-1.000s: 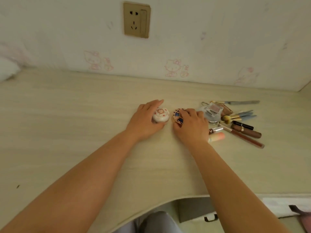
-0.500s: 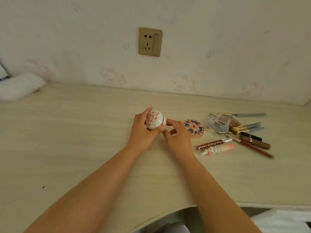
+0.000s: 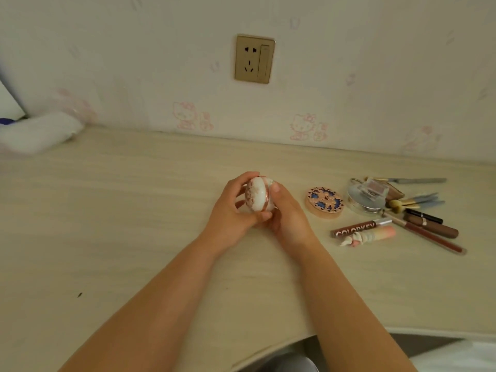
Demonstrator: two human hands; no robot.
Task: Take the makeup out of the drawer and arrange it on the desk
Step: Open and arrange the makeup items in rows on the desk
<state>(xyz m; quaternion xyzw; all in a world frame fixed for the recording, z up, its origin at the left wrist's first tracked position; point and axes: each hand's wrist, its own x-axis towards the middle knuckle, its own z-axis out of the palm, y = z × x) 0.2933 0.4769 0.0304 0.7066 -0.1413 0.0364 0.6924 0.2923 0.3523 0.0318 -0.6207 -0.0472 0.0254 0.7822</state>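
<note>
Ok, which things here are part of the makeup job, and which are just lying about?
Job: white round compact held by left hand and right hand; blue-patterned compact; COLORKEY tube; brushes; lip pencils.
Lying about: wall socket; white cloth.

Home bedroom or dressing corner: pale wood worktop [image 3: 134, 224], cartoon-cat wallpaper [image 3: 306, 127], wall socket [image 3: 254, 59], scattered makeup [image 3: 397, 210], white bedding [image 3: 35, 135] at left.
</note>
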